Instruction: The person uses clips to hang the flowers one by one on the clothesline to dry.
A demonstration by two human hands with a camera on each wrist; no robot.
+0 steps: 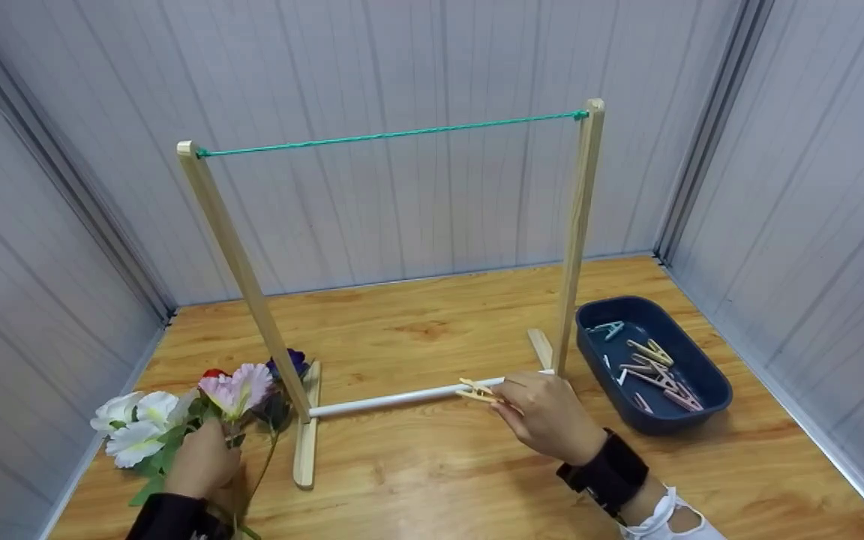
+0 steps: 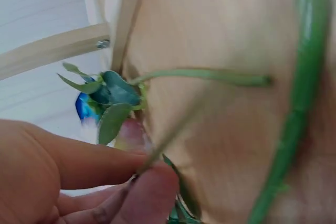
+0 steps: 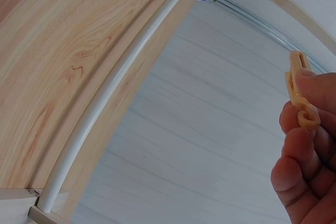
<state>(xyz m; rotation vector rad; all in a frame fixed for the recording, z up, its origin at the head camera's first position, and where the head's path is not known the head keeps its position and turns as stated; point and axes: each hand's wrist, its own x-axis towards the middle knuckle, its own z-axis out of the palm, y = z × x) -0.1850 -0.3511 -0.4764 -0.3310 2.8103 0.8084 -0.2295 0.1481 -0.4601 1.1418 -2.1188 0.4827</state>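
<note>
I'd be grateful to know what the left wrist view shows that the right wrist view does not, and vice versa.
Only the left wrist view shows the left hand, pinching a blurred thin stem, and a thick green stem. Only the right shows the right hand pinching a yellow clothespin. Both show a blue flower and the wooden stand.

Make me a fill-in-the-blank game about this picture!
1. The left hand pinches a thin flower ____.
2. The green cord is strung between ____ wooden posts.
3. The bar low between the posts is coloured ____.
4. The right hand pinches a clothes peg; the tub holding more is dark ____.

Missing words: stem; two; white; blue.
</note>
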